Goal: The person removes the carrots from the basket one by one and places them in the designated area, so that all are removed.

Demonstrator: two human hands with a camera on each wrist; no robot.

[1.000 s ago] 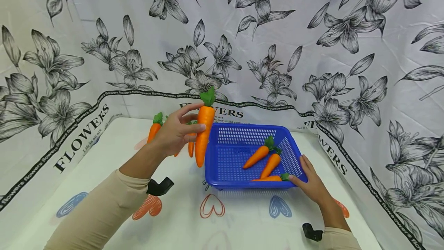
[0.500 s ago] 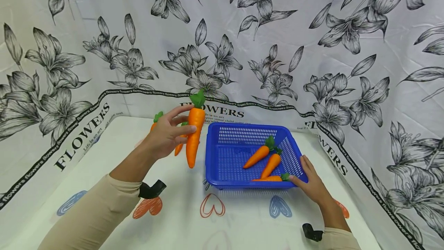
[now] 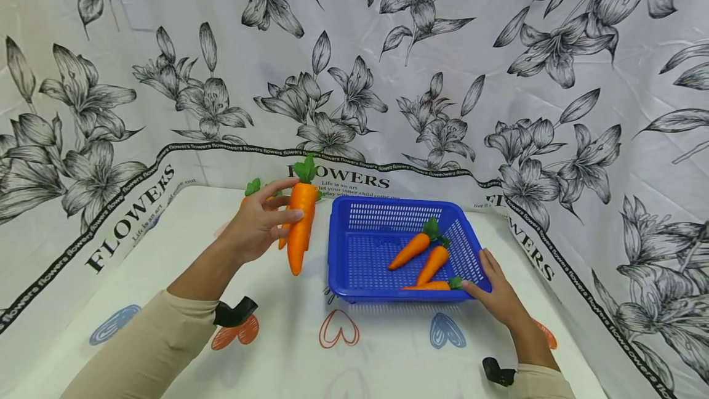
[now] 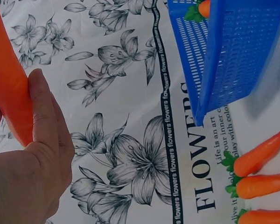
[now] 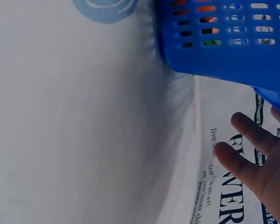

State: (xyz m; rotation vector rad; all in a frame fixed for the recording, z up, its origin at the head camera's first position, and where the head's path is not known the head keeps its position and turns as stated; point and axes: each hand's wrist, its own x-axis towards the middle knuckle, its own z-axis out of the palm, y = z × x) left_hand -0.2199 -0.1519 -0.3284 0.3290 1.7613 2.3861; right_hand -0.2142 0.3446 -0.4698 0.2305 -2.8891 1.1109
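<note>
My left hand (image 3: 252,223) holds an orange toy carrot (image 3: 299,229) upright, green leaves on top, between thumb and fingers to the left of the blue basket (image 3: 399,295). Up close in the left wrist view, the thumb and fingers press the carrot's (image 4: 11,88) sides. Inside the basket, three carrots (image 3: 432,265) lie toward the right. At its near right corner, my right hand (image 3: 501,291) grips the rim, thumb over the edge and fingers along the outer side. Other fingers (image 5: 238,163) are spread below the basket wall in the right wrist view.
Several more carrots (image 4: 261,156) lie on the table left of the basket, partly hidden behind the left hand in the head view. A white cloth with printed hearts (image 3: 339,329) covers the table. Behind it hangs a flower-print curtain (image 3: 354,91).
My left hand has moved left and a little down with the carrot, from beside the basket's left rim to in front of the table carrots. The right hand and basket have stayed put.
</note>
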